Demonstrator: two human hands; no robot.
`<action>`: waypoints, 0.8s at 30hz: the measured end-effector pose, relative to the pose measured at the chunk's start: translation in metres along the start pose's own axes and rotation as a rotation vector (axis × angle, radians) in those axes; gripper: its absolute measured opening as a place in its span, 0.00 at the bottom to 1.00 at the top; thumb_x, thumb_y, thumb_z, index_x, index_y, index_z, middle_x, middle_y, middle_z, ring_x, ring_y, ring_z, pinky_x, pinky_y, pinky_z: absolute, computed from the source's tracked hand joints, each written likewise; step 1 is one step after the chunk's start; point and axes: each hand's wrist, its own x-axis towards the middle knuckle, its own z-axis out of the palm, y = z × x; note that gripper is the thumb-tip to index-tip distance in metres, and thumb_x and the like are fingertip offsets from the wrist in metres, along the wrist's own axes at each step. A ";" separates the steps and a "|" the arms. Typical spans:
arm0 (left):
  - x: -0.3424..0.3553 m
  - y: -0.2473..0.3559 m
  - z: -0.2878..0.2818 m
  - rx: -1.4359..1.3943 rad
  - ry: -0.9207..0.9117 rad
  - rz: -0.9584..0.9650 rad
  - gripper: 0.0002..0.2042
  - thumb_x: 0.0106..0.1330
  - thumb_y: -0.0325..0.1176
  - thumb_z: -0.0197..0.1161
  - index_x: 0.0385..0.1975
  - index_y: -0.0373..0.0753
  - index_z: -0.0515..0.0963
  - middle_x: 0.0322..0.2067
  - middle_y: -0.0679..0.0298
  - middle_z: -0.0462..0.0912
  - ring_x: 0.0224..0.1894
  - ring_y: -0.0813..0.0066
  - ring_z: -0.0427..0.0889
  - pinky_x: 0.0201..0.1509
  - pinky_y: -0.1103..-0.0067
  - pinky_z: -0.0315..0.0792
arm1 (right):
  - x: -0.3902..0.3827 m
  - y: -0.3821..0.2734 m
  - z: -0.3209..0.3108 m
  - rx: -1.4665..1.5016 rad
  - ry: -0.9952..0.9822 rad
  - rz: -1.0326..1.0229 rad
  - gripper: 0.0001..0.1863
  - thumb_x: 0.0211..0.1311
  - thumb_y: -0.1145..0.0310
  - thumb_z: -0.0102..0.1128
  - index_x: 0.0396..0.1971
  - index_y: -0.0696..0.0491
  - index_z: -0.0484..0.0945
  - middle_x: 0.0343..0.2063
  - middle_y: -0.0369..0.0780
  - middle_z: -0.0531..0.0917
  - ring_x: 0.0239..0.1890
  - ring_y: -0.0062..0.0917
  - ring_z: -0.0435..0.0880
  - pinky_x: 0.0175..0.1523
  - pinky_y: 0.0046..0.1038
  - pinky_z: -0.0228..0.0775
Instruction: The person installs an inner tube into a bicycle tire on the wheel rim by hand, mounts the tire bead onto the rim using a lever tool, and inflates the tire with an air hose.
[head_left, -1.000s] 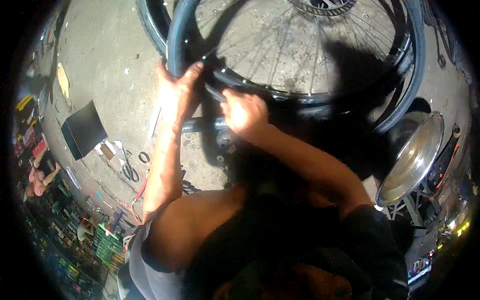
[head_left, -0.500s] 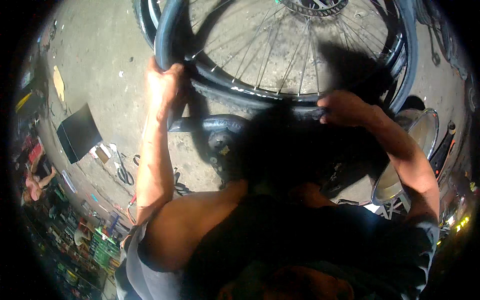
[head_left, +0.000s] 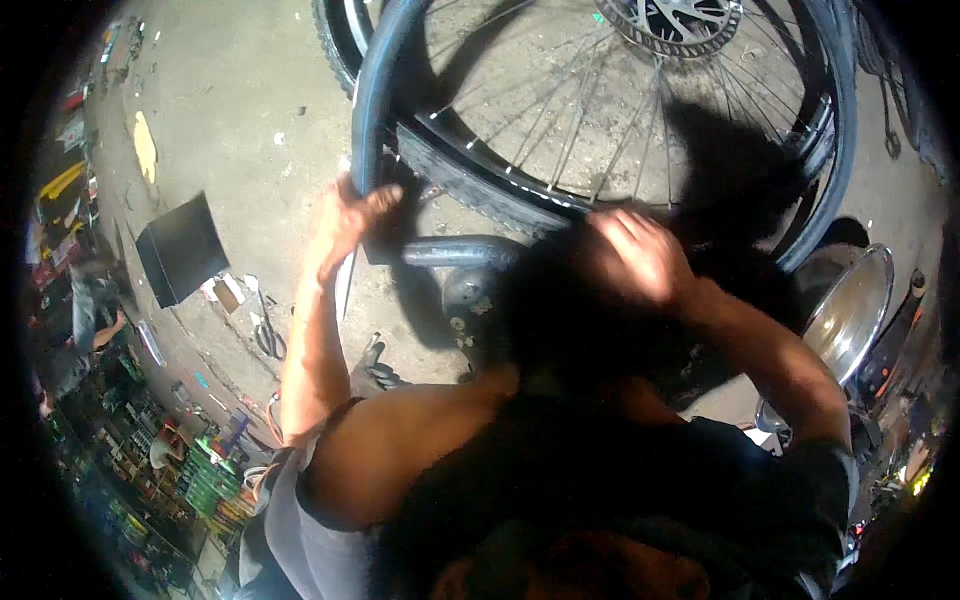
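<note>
A spoked bicycle wheel with a black rim (head_left: 480,160) and a disc rotor (head_left: 675,40) lies before me, its knobbly tyre (head_left: 450,180) along the near side. A smooth blue-grey inner tube (head_left: 375,110) hangs partly outside the rim. My left hand (head_left: 345,225) is closed round its lower left stretch, thumb pointing right. Another smooth tube section (head_left: 460,250) runs rightward below the tyre into dark shadow. My right hand (head_left: 640,260) is by the near edge of the tyre, fingers bent and smeared by motion; shadow hides whether it grips anything.
A metal basin (head_left: 850,320) stands tilted by my right forearm. On the floor to the left are a black box (head_left: 185,250), a pair of pliers or scissors (head_left: 263,325) and a yellow scrap (head_left: 145,147). Green crates (head_left: 210,480) and another person (head_left: 95,310) are at the far left.
My right hand has left the rim and moved left and down along the tyre. The left hand still holds the tube. The whole view has shifted, the wheel now sitting further right.
</note>
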 end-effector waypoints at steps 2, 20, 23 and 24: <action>-0.014 -0.060 -0.005 -0.087 0.010 0.031 0.22 0.57 0.41 0.67 0.46 0.32 0.75 0.36 0.56 0.82 0.36 0.71 0.79 0.39 0.76 0.72 | -0.007 -0.019 -0.013 -0.093 -0.035 -0.098 0.19 0.46 0.68 0.60 0.42 0.54 0.73 0.41 0.47 0.76 0.45 0.43 0.75 0.50 0.39 0.68; 0.040 -0.028 -0.046 -0.822 0.410 0.092 0.12 0.62 0.41 0.59 0.31 0.38 0.74 0.19 0.66 0.73 0.20 0.75 0.72 0.24 0.79 0.66 | -0.069 0.175 -0.216 -0.422 0.686 0.703 0.38 0.60 0.47 0.54 0.56 0.67 0.61 0.52 0.60 0.70 0.56 0.49 0.68 0.60 0.39 0.58; 0.022 -0.035 -0.025 -0.720 0.407 0.004 0.11 0.59 0.38 0.62 0.32 0.37 0.74 0.20 0.69 0.73 0.21 0.79 0.70 0.25 0.81 0.64 | -0.070 0.174 -0.194 -0.362 0.698 0.915 0.33 0.65 0.49 0.46 0.54 0.67 0.65 0.49 0.58 0.73 0.55 0.47 0.70 0.59 0.35 0.59; 0.016 -0.035 -0.026 -0.703 0.404 0.007 0.11 0.59 0.37 0.63 0.32 0.37 0.74 0.21 0.69 0.74 0.22 0.80 0.70 0.27 0.82 0.64 | -0.065 0.158 -0.202 -0.369 0.714 0.895 0.33 0.65 0.49 0.46 0.54 0.67 0.65 0.49 0.58 0.73 0.55 0.47 0.70 0.59 0.35 0.59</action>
